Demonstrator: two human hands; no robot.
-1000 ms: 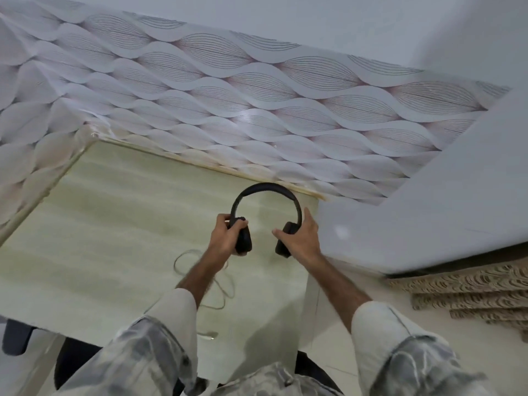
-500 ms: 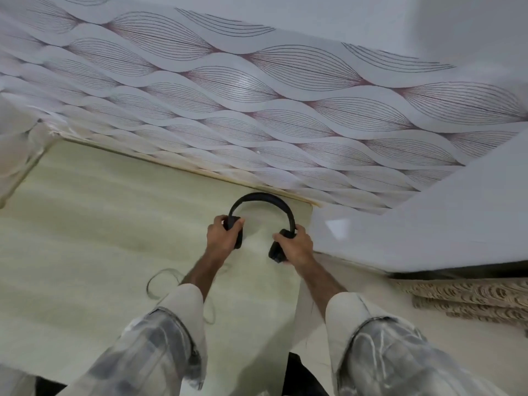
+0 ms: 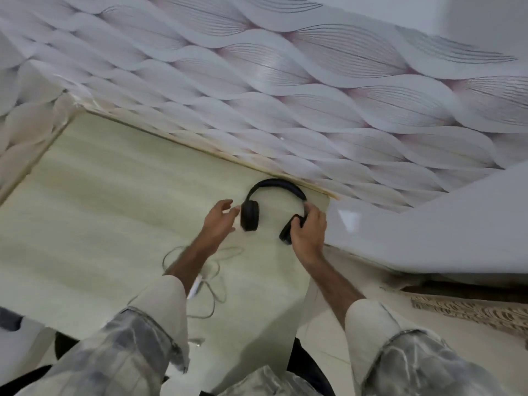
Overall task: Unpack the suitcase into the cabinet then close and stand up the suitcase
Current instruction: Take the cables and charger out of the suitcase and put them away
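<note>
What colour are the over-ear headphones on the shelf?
Black over-ear headphones, ear cups and band alike; the head view shows them.

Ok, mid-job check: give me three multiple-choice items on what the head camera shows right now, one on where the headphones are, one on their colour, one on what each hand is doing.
1. Where do the headphones lie?
A. on the pale green shelf, near the patterned back wall
B. on the floor
C. inside a suitcase

2. What colour are the headphones?
A. white
B. black
C. red

3. How do the hands stand?
A. both grip an ear cup
B. both are off the headphones
C. the right hand grips one ear cup, the left hand is open beside the other

Answers: 1 A, the headband sits close to the shelf's back edge. 2 B, band and cups are black. 3 C, right fingers curl round the cup; left fingers are spread, apart from it.
</note>
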